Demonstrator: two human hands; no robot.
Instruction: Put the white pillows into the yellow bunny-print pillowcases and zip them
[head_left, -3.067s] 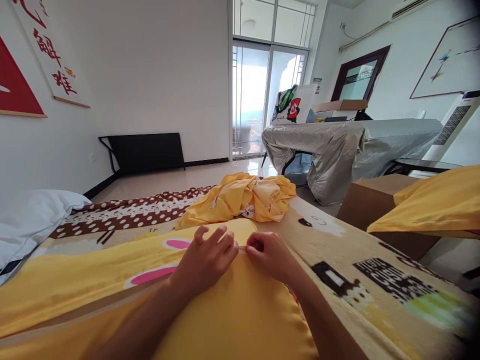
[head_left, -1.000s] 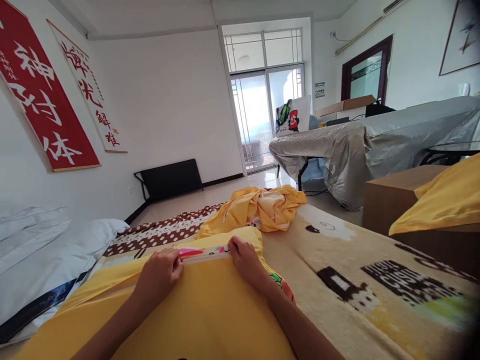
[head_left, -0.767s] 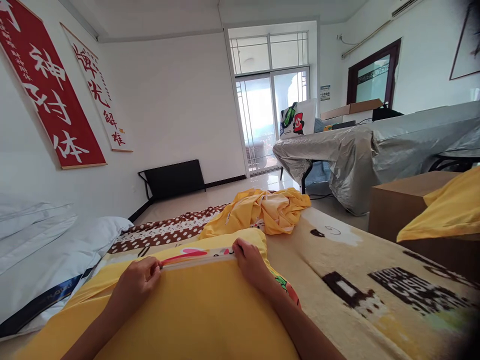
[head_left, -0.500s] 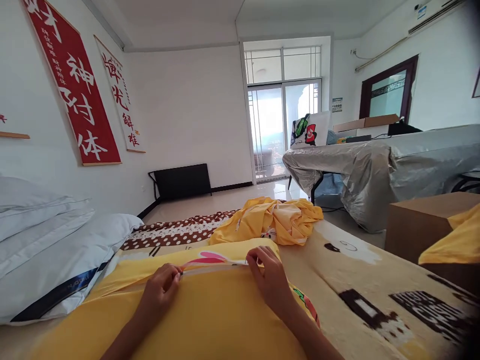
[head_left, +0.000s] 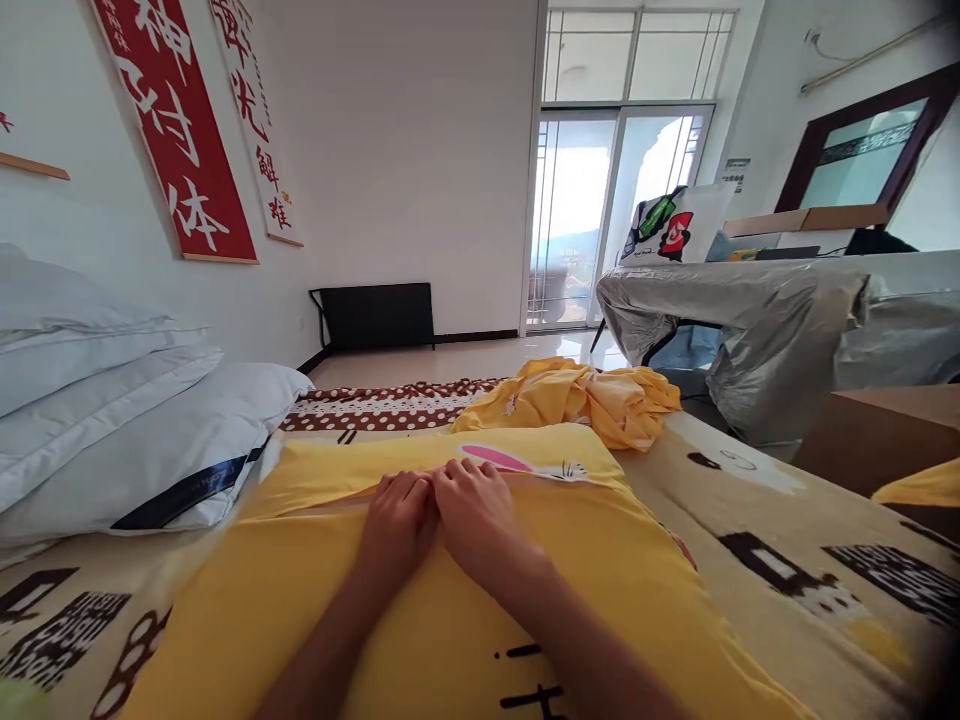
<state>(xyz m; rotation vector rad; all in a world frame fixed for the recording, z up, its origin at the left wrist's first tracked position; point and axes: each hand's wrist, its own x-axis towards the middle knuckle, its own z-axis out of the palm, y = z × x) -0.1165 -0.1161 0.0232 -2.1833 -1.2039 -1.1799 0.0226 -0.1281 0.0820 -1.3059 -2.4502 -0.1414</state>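
A yellow pillowcase [head_left: 315, 610] with a pink-eared print lies before me, looking filled and flat on the bed. Across it runs a long seam or opening with a folded edge. My left hand [head_left: 401, 520] is closed on that edge near the middle, fingers curled over the fabric. Right beside it, my right hand [head_left: 480, 510] grips the same edge, its thumb side touching the left hand. The fingertips of both hands are partly hidden, and any small part pinched between them cannot be made out.
White pillows [head_left: 180, 440] are stacked at left. A crumpled yellow cloth [head_left: 562, 395] lies beyond the pillowcase on the patterned blanket [head_left: 720, 530]. At right are a cardboard box [head_left: 877, 440] and a table under a silver cover [head_left: 787, 320].
My right hand has moved left along the seam until it meets my left hand, which has shifted slightly right. The view has tilted down and turned a little left.
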